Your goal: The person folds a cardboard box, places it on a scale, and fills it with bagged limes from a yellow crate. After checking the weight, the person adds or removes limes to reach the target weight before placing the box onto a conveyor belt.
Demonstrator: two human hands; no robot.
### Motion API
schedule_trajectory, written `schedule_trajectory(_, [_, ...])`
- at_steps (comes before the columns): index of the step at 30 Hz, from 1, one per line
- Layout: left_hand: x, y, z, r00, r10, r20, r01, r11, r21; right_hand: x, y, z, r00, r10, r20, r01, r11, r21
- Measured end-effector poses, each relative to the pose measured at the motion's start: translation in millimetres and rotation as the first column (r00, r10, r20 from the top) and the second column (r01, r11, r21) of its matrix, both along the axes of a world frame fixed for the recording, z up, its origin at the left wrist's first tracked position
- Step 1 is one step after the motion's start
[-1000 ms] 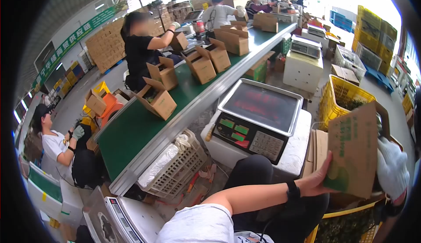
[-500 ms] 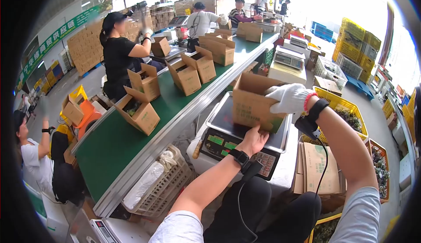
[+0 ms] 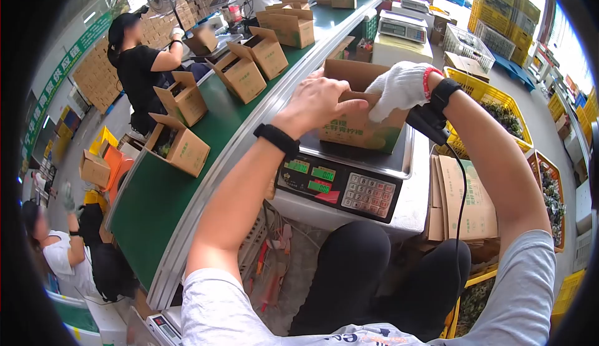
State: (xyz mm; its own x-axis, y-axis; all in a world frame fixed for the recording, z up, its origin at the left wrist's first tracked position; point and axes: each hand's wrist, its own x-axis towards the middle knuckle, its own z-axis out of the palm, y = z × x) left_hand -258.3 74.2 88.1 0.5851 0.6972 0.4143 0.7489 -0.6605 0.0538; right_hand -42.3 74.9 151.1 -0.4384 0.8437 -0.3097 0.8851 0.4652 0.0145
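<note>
An open cardboard box with green print stands on the metal pan of a digital scale. My bare left hand grips the box's upper left edge, its thumb lying across the front wall. At the upper right, my right hand, in a white knitted glove with a red cuff, is closed over the near rim. Its fingertips are partly hidden, and so is the inside of the box. Green digits show on the scale's display, beside the keypad.
To the left runs a green conveyor belt carrying several open boxes. Flattened cartons lie right of the scale, near yellow crates of dark produce. A co-worker in black stands across the belt.
My left hand has moved from the box's lower front to its upper left edge. The box stays on the scale in my right hand's hold. My view has tilted down.
</note>
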Motion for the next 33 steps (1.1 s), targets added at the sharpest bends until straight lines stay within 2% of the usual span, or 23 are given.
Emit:
schedule_trajectory(2, [8, 14, 17, 0.955, 0.040, -0.294, -0.078, 0.990, -0.117, -2, 1, -3, 0.999, -0.022, -0.038, 0.021, 0.999, -0.032])
schedule_trajectory(3, [14, 20, 32, 0.935, 0.011, -0.354, -0.125, 0.945, -0.302, 0, 4, -7, 0.999, -0.034, -0.039, 0.032, 0.999, -0.044])
schedule_trajectory(5, [21, 40, 38, 0.889, -0.041, -0.456, -0.181, 0.883, -0.433, 0, 13, -12, 0.995, -0.031, -0.093, 0.021, 0.994, -0.105])
schedule_trajectory(6, [24, 45, 41, 0.850, -0.093, -0.519, -0.203, 0.851, -0.485, -2, 13, -11, 0.997, -0.036, -0.066, 0.027, 0.991, -0.128])
schedule_trajectory(7, [29, 48, 35, 0.794, -0.098, -0.600, -0.225, 0.870, -0.439, -1, 9, -13, 0.997, -0.036, -0.070, 0.026, 0.990, -0.138])
schedule_trajectory(9, [34, 44, 39, 0.792, -0.058, -0.607, -0.286, 0.844, -0.453, 0, -2, -12, 0.995, 0.012, -0.101, -0.008, 0.999, 0.034])
schedule_trajectory(10, [34, 41, 40, 0.808, -0.019, -0.589, -0.301, 0.846, -0.440, 8, -12, -10, 0.980, 0.016, -0.196, 0.002, 0.996, 0.091])
schedule_trajectory(11, [32, 40, 39, 0.808, -0.016, -0.589, -0.302, 0.847, -0.437, 15, -21, -11, 0.981, 0.017, -0.196, 0.001, 0.996, 0.094])
schedule_trajectory(13, [22, 39, 33, 0.954, -0.081, -0.290, -0.085, 0.851, -0.518, 36, -38, -17, 0.808, 0.252, -0.532, -0.022, 0.916, 0.401])
schedule_trajectory(15, [22, 37, 32, 0.958, -0.056, -0.281, -0.094, 0.865, -0.493, 67, -63, -18, 0.677, 0.202, -0.708, 0.102, 0.927, 0.362])
schedule_trajectory(17, [17, 31, 25, 0.990, -0.107, -0.089, 0.077, 0.953, -0.292, 112, -93, -35, 0.424, 0.126, -0.897, 0.171, 0.961, 0.216])
schedule_trajectory(18, [18, 24, 34, 0.990, -0.096, -0.099, 0.054, 0.931, -0.360, 135, -111, -44, 0.445, 0.078, -0.892, 0.256, 0.944, 0.210])
schedule_trajectory(19, [17, 25, 33, 0.989, -0.145, -0.018, 0.129, 0.921, -0.368, 158, -133, -54, 0.464, 0.023, -0.886, 0.339, 0.919, 0.202])
schedule_trajectory(21, [17, 19, 33, 0.983, -0.181, 0.039, 0.184, 0.940, -0.287, 205, -181, -79, 0.435, -0.209, -0.876, 0.536, 0.842, 0.065])
schedule_trajectory(22, [17, 14, 31, 0.982, -0.186, 0.046, 0.191, 0.959, -0.207, 234, -204, -98, 0.394, -0.241, -0.887, 0.602, 0.797, 0.051])
schedule_trajectory(23, [16, 11, 29, 0.983, -0.176, 0.048, 0.182, 0.959, -0.219, 263, -228, -118, 0.351, -0.273, -0.896, 0.663, 0.748, 0.033])
schedule_trajectory(25, [14, 6, 28, 0.963, -0.250, 0.102, 0.260, 0.960, -0.103, 310, -285, -148, 0.194, -0.400, -0.896, 0.804, 0.588, -0.089])
schedule_trajectory(26, [11, 1, 27, 0.953, -0.292, 0.086, 0.294, 0.956, -0.010, 325, -312, -166, 0.103, -0.363, -0.926, 0.850, 0.516, -0.108])
schedule_trajectory(27, [8, -5, 27, 0.955, -0.285, 0.082, 0.288, 0.957, -0.022, 338, -340, -186, 0.010, -0.317, -0.949, 0.889, 0.438, -0.136])
schedule_trajectory(29, [7, -19, 30, 0.924, -0.308, 0.228, 0.281, 0.949, 0.141, 358, -393, -220, -0.107, -0.414, -0.904, 0.960, 0.192, -0.202])
schedule_trajectory(30, [9, -30, 34, 0.881, -0.338, 0.330, 0.268, 0.933, 0.240, 371, -421, -242, -0.118, -0.421, -0.899, 0.959, 0.185, -0.212])
schedule_trajectory(31, [5, -38, 34, 0.882, -0.343, 0.324, 0.278, 0.932, 0.231, 385, -449, -270, -0.099, -0.464, -0.880, 0.979, 0.112, -0.169])
schedule_trajectory(33, [-4, -53, 33, 0.821, -0.293, 0.489, 0.222, 0.954, 0.201, 405, -499, -329, -0.069, -0.551, -0.832, 0.998, -0.027, -0.065])
